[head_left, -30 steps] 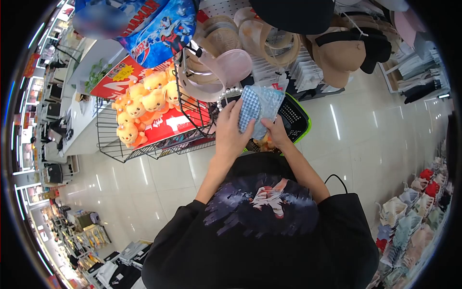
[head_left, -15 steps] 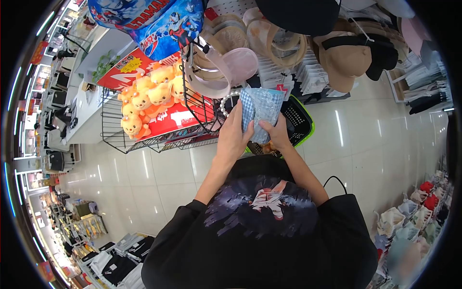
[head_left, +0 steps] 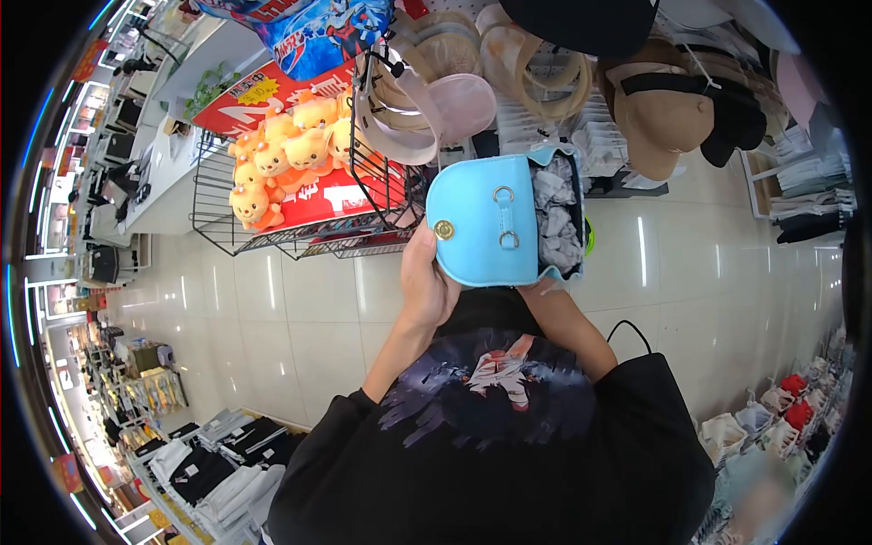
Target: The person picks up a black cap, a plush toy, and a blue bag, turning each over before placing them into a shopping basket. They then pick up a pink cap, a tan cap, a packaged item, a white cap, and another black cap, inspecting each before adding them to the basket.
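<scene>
Light-blue flap purse with brass rings (head_left: pixel 486 222) hangs open at chest height, stuffed with crumpled grey paper (head_left: pixel 556 213). Our left hand (head_left: pixel 425 277) clasps its flap edge. Our right hand (head_left: pixel 548 289) sits beneath, and we cannot tell its grip. A black wire basket (head_left: pixel 209 218) stands near.

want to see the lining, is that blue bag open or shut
Open: the light blue handbag has its flap folded back, the brass snap exposed, and crumpled grey stuffing paper shows inside.
</scene>
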Available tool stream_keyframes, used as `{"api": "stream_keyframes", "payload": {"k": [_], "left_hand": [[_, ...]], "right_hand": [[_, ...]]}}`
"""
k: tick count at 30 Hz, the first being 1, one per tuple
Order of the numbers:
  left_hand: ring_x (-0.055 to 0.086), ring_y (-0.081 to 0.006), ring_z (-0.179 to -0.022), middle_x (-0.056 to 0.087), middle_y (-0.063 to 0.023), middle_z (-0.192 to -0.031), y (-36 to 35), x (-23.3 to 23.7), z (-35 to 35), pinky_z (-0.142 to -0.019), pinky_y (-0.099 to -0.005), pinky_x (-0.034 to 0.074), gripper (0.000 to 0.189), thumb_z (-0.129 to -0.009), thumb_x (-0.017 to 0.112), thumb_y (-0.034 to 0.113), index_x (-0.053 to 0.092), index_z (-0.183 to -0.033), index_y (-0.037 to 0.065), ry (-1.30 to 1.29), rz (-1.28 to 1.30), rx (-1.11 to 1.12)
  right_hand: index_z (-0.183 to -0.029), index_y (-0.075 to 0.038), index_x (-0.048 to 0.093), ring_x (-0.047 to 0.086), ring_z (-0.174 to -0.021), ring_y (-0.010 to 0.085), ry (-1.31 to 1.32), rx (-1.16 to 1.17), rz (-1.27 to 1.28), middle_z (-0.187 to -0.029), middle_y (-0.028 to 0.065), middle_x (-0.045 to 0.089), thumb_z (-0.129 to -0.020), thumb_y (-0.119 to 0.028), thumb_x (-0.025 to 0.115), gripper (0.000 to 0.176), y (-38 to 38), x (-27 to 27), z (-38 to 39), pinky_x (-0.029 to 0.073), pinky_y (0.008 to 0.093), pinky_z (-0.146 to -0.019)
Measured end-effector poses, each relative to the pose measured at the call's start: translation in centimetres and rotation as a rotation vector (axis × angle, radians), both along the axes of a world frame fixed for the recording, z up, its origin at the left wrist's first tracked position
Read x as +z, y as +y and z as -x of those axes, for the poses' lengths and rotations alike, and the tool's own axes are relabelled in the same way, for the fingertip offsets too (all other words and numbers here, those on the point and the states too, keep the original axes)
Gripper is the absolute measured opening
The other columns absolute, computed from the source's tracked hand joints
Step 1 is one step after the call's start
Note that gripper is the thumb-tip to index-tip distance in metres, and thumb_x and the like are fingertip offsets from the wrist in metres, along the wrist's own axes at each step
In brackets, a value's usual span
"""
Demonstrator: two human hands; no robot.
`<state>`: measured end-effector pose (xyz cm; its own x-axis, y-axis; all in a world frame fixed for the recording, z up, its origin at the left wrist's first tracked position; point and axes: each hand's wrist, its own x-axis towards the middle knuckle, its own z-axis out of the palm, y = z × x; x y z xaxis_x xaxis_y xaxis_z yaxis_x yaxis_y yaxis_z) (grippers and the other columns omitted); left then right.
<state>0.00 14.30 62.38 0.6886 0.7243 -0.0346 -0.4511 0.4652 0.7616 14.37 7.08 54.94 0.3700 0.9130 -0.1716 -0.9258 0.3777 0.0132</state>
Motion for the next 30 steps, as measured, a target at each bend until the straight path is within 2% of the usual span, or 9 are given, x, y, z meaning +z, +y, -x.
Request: {"api": "stream_keyframes", "payload": {"k": [9, 13, 15, 17, 19, 21, 22, 26, 30], "left_hand": [[0.052, -0.0220, -0.117, 0.051, -0.0162, -0.130, -3.3, 1.7, 1.1, -0.100, -0.0341, 0.042, 0.056, -0.099, 0.040, 0.033, 0.034, -0.137, -0.008, 0.007, -0.162, 0.018], [0.049, -0.0224, -0.121, 0.051, -0.0150, -0.130, -3.9, 0.7, 2.8, -0.102, -0.0387, 0.039, 0.068, -0.095, 0.044, 0.049, 0.037, -0.136, -0.005, 0.161, -0.221, 0.258], [0.048, -0.0222, -0.122, 0.051, -0.0141, -0.130, -3.3, -0.1, 3.9, -0.103, -0.0391, 0.038, 0.070, -0.094, 0.045, 0.051, 0.039, -0.135, -0.005, 0.230, -0.319, 0.327], [0.054, -0.0206, -0.110, 0.052, -0.0120, -0.126, -3.2, -0.8, 4.6, -0.096, -0.0331, 0.040, 0.063, -0.099, 0.038, 0.047, 0.045, -0.132, -0.006, 0.413, -0.619, 0.356], [0.055, -0.0185, -0.106, 0.053, -0.0104, -0.123, -3.6, -0.6, 4.7, -0.093, -0.0305, 0.041, 0.052, -0.098, 0.046, 0.036, 0.049, -0.131, -0.004, 0.310, -0.580, 0.321], [0.055, -0.0165, -0.101, 0.054, -0.0094, -0.118, -3.8, -0.4, 4.5, -0.088, -0.0284, 0.045, 0.044, -0.094, 0.055, 0.019, 0.049, -0.133, 0.000, 0.563, -0.758, 0.332], [0.055, -0.0156, -0.099, 0.054, -0.0094, -0.115, -3.8, -0.9, 4.3, -0.082, -0.0267, 0.047, 0.047, -0.086, 0.062, 0.004, 0.050, -0.131, 0.002, 0.490, -0.724, 0.376], [0.056, -0.0143, -0.095, 0.055, -0.0089, -0.113, -3.7, -0.6, 4.4, -0.074, -0.0253, 0.048, 0.050, -0.080, 0.069, 0.002, 0.051, -0.126, 0.001, 0.533, -0.741, 0.427], [0.054, -0.0128, -0.094, 0.054, -0.0068, -0.111, -3.7, -0.2, 5.2, -0.078, -0.0252, 0.046, 0.049, -0.083, 0.069, 0.007, 0.048, -0.127, 0.001, 0.551, -0.727, 0.375]], "right_hand": [[-0.132, 0.001, 0.046, 0.064, -0.099, 0.0318, 0.000, 0.238, -0.393, -0.118, 0.0212, 0.060, -0.074, -0.049, 0.057, 0.077, -1.6, 0.7, -0.6, 0.056, 0.0420, -0.083], [-0.132, 0.001, 0.045, 0.064, -0.099, 0.0319, 0.009, 0.317, -0.575, -0.119, 0.0215, 0.059, -0.073, -0.049, 0.058, 0.079, -2.4, 0.2, -1.0, 0.056, 0.0416, -0.083], [-0.132, 0.004, 0.044, 0.062, -0.105, 0.0288, -0.441, 0.363, -0.147, -0.118, 0.0185, 0.060, -0.068, -0.041, 0.069, 0.082, -3.0, -0.8, -2.7, 0.052, 0.0392, -0.090], [-0.131, 0.003, 0.044, 0.063, -0.100, 0.0245, -0.730, 0.321, 0.145, -0.118, 0.0154, 0.059, -0.068, -0.037, 0.070, 0.079, -3.3, -0.4, -2.5, 0.052, 0.0349, -0.089], [-0.128, 0.004, 0.047, 0.062, -0.100, 0.0212, -0.833, 0.326, 0.146, -0.115, 0.0136, 0.060, -0.070, -0.032, 0.072, 0.073, -3.2, 0.3, -2.3, 0.051, 0.0339, -0.088], [-0.124, 0.004, 0.050, 0.061, -0.100, 0.0180, -0.938, 0.324, 0.140, -0.111, 0.0118, 0.062, -0.071, -0.028, 0.073, 0.066, -2.9, 1.5, -1.9, 0.049, 0.0329, -0.087], [-0.122, 0.004, 0.051, 0.060, -0.098, 0.0169, -1.028, 0.267, 0.164, -0.110, 0.0114, 0.062, -0.072, -0.028, 0.073, 0.064, -3.0, 2.2, -1.5, 0.049, 0.0321, -0.086], [-0.119, 0.006, 0.052, 0.060, -0.094, 0.0169, -1.264, 0.154, 0.257, -0.107, 0.0117, 0.063, -0.072, -0.029, 0.074, 0.063, -3.0, 4.6, 0.3, 0.048, 0.0319, -0.086], [-0.118, 0.006, 0.053, 0.061, -0.096, 0.0186, -1.429, 0.111, 0.324, -0.108, 0.0136, 0.064, -0.069, -0.032, 0.077, 0.066, -3.3, 6.2, 1.6, 0.047, 0.0327, -0.087]]}}
